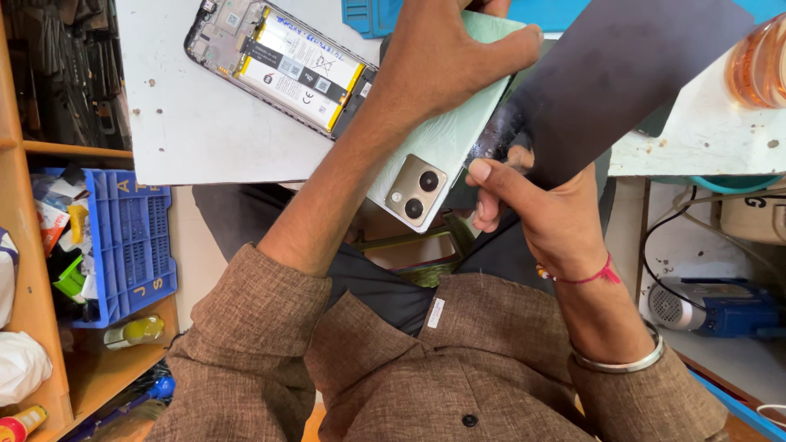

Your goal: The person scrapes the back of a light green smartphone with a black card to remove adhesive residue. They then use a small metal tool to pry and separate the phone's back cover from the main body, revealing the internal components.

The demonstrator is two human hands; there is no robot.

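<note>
Fingers of the left hand (446,57) press flat on a pale green phone back cover with gold camera block (446,143), its long axis slanting toward the body. Just beside its near edge, the right hand (540,217) pinches a dark thin flexible sheet (606,82) above the white table (205,123).

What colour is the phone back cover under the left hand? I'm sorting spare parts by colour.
Pale mint green, with a gold camera block; the back cover shows in the head view.
</note>
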